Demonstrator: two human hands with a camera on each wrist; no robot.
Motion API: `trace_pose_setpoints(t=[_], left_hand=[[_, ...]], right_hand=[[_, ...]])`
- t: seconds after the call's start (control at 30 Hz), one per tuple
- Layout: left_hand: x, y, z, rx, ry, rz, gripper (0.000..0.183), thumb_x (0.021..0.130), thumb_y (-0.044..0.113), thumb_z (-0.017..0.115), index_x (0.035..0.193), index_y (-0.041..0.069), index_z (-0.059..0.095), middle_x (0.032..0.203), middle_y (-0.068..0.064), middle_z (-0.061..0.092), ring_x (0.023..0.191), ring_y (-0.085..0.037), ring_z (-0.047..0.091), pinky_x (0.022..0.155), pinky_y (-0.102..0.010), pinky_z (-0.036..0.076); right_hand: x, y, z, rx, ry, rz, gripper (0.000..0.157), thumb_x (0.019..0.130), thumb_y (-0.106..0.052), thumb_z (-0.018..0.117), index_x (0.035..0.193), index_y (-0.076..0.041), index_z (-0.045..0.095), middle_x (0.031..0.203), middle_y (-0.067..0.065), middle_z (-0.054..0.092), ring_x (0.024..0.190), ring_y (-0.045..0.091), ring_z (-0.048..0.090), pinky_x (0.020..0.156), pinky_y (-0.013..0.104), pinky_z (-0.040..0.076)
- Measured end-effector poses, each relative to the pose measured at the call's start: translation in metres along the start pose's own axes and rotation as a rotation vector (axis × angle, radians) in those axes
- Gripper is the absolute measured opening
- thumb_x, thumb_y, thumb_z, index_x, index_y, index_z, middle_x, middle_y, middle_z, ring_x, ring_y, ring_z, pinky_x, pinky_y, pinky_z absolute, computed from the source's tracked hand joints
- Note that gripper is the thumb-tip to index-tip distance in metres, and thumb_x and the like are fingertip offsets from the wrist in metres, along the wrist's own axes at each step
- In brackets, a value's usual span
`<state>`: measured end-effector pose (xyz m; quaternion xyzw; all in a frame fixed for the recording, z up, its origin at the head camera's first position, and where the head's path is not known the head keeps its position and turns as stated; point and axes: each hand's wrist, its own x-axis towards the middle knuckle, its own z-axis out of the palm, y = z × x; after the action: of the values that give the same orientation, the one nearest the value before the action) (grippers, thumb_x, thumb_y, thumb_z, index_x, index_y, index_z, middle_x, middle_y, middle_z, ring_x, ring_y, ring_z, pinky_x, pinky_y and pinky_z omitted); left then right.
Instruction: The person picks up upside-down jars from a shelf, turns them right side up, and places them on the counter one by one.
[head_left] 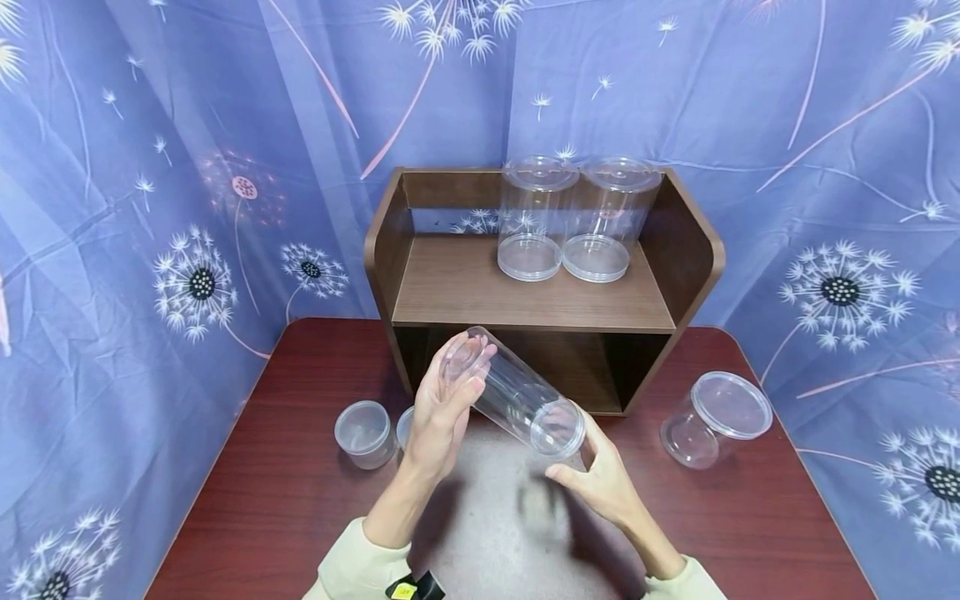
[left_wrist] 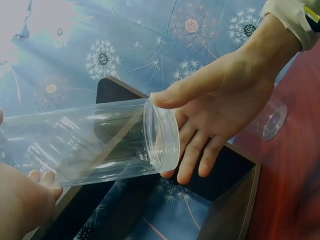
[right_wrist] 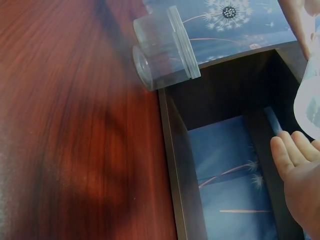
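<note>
- Gripping at its upper end, the left hand (head_left: 438, 417) holds the tall jar (head_left: 517, 396), thumb in front, fingers wrapped round.
- At the lower end, the right hand (head_left: 600, 479) does not clasp; its fingers are fairly straight, and the thumb appears to touch the rim in the left wrist view.
- That clear jar is tilted in mid-air above the table (head_left: 247, 500), before the shelf unit (head_left: 450, 292); whether its lower end is lid or base, I cannot tell.
- Two similar jars (head_left: 528, 212) stand upright side by side on the upper board; a wide-lidded jar (head_left: 731, 406) stands to the right, a short jar (head_left: 363, 433) to the left.
- Step in hand, I judge: turning or steadying the jar between both hands.
- Next move would call for a firmer right-hand hold, then tipping it upright without knocking the unit.
</note>
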<state>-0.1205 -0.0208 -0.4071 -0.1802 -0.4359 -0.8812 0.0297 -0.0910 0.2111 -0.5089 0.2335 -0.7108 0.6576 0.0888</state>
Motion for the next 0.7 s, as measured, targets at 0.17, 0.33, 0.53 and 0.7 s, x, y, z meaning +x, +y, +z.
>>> trace_pose_setpoints(t=[0.17,0.33,0.53,0.7], left_hand=[[-0.0024,-0.0044,-0.0006,-0.026,-0.004,0.011,0.061,0.092,-0.007,0.051,0.151,-0.005,0.032,0.143,-0.009,0.052,0.137,-0.031,0.052,0.12,-0.042,0.033],[-0.0041,-0.008,-0.001,-0.031,-0.002,0.012,0.062,0.093,-0.006,0.051,0.151,-0.007,0.03,0.145,-0.01,0.051,0.138,-0.031,0.051,0.12,-0.042,0.032],[-0.0047,-0.0078,-0.0006,0.002,0.003,-0.007,0.064,0.093,-0.005,0.051,0.152,-0.008,0.027,0.148,-0.012,0.047,0.14,-0.03,0.049,0.12,-0.041,0.033],[-0.0044,-0.0083,-0.0011,0.033,0.013,-0.018,0.066,0.093,-0.006,0.052,0.153,-0.01,0.026,0.148,-0.013,0.048,0.139,-0.028,0.051,0.119,-0.04,0.033]], right_hand=[[0.0007,-0.0021,0.0018,-0.026,0.028,-0.002,0.087,0.075,0.018,0.078,0.153,0.005,0.04,0.141,0.031,0.054,0.128,0.013,0.058,0.109,0.021,0.041],[0.0009,-0.0029,0.0024,0.001,0.05,0.015,0.081,0.077,0.02,0.075,0.15,0.007,0.042,0.136,0.033,0.057,0.124,0.013,0.061,0.105,0.021,0.046],[0.0007,-0.0013,0.0016,0.101,0.023,0.015,0.075,0.08,0.022,0.07,0.148,0.01,0.041,0.138,0.036,0.054,0.126,0.016,0.06,0.103,0.023,0.048],[0.0001,-0.0011,0.0002,0.103,0.016,0.037,0.073,0.081,0.02,0.071,0.147,0.009,0.042,0.138,0.034,0.055,0.126,0.016,0.06,0.104,0.024,0.048]])
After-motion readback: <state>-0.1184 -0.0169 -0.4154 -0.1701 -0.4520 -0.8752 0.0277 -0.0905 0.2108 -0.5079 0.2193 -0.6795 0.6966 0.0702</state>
